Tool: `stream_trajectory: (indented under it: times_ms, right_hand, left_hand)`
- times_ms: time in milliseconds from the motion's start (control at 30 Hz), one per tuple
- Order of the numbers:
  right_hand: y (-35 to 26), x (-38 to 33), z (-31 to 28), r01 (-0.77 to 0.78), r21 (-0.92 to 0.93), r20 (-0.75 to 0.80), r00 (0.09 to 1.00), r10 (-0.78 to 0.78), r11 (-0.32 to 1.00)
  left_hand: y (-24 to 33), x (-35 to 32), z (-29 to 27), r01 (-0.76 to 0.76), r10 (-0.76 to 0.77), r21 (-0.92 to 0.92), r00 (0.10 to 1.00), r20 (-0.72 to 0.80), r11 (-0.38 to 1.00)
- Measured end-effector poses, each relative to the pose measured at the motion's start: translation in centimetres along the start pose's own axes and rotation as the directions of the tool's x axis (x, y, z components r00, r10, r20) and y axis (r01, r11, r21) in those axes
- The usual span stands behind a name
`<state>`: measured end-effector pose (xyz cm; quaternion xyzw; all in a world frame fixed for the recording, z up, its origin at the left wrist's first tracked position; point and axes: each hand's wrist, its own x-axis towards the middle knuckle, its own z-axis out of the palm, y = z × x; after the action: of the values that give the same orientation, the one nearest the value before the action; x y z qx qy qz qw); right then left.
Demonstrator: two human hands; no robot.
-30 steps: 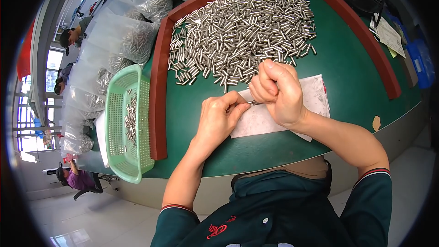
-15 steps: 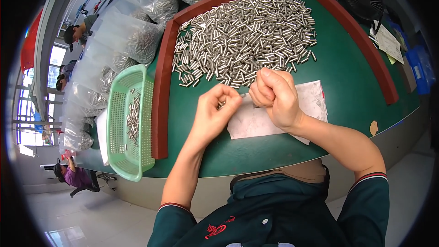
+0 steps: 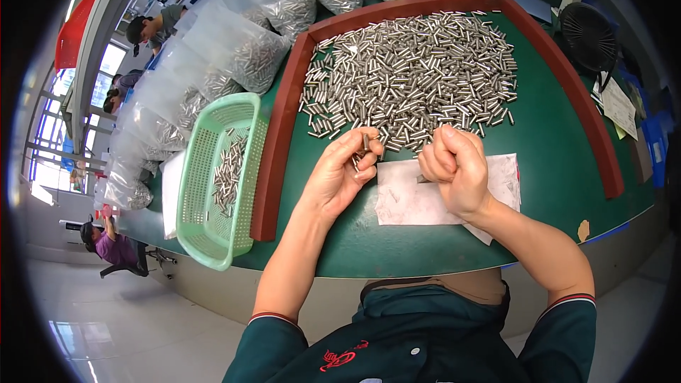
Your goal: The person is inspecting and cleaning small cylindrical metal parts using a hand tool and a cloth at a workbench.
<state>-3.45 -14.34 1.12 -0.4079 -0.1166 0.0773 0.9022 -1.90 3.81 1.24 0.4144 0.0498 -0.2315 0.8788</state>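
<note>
A broad heap of short metal pins lies on the green tabletop. At the heap's near edge, my left hand is closed around a few of these pins, which show between thumb and curled fingers. My right hand is curled into a fist to the right of it. A dark tip shows below its fingers, so it seems to hold pins too; most of what is inside is hidden. Under and beside the right hand is a stained white cloth or paper sheet. The hands are apart.
A reddish-brown wooden frame borders the heap. Left of it stands a green plastic basket with some pins inside. Clear bags of pins line the far left. A black fan and papers are at the right. Other people sit beyond.
My left hand has turned and loosened, so the pins in it now show. My right fist has lowered slightly and moved away from the left hand. The whole view has shifted.
</note>
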Motion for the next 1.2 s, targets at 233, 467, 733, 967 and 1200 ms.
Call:
stream_trajectory:
  times_ms: [233,467,733,967,1200]
  right_hand:
    - [0.1,0.0,0.1,0.015,-0.060,0.005,1.000,-0.015,0.998]
    - [0.0,-0.1,0.0,0.002,-0.031,0.003,1.000,-0.002,1.000]
    - [0.0,-0.1,-0.1,-0.008,-0.022,0.006,1.000,0.008,1.000]
    - [0.0,-0.1,-0.2,-0.012,-0.026,0.010,1.000,0.012,1.000]
    - [0.0,-0.1,0.0,-0.011,-0.027,0.010,1.000,0.011,1.000]
  left_hand:
    - [-0.7,0.2,-0.4,-0.161,0.425,0.864,0.903,-0.065,0.476]
    - [-1.8,0.2,0.7,-0.073,0.497,0.992,0.860,0.113,-0.099]
    - [-0.2,-0.2,0.1,0.038,-0.066,0.164,0.984,0.168,0.986]
    - [-0.6,-0.3,0.5,0.001,-0.042,0.406,0.995,0.093,0.914]
    - [-1.1,-0.3,0.7,-0.079,0.062,0.622,0.997,0.050,0.779]
